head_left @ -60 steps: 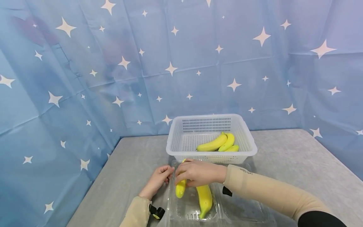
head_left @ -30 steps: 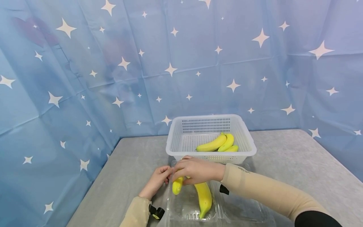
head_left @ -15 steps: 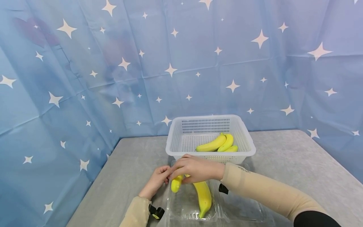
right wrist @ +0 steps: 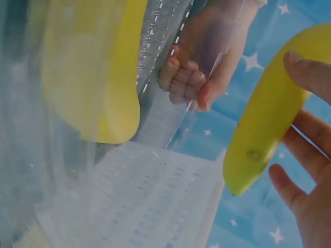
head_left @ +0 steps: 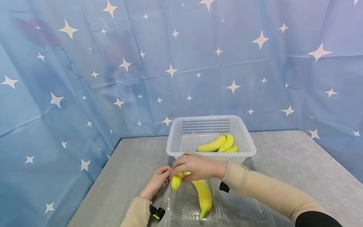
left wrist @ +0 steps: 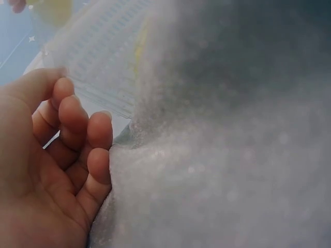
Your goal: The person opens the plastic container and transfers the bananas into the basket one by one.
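Note:
My right hand (head_left: 195,166) holds a yellow banana (head_left: 176,181) over the left part of a clear plastic container (head_left: 182,205). In the right wrist view the banana (right wrist: 274,113) lies between thumb and fingers, raised above the container. A second banana (head_left: 203,197) rests inside the container, its upper end partly hidden by the right hand. My left hand (head_left: 158,180) is at the container's far left edge. In the left wrist view the left hand (left wrist: 57,150) has curled fingers, with thumb and forefinger tips pinching the clear rim.
Behind the container stands a white slotted basket (head_left: 211,154) with several bananas (head_left: 212,145) at its right side. A clear lid half (head_left: 241,208) spreads to the right, under the right forearm. A blue star-patterned curtain (head_left: 198,63) backs the grey table (head_left: 283,157).
My right hand has moved slightly left and away from me with the banana, then lifted a little. The left hand has stayed at the container's edge.

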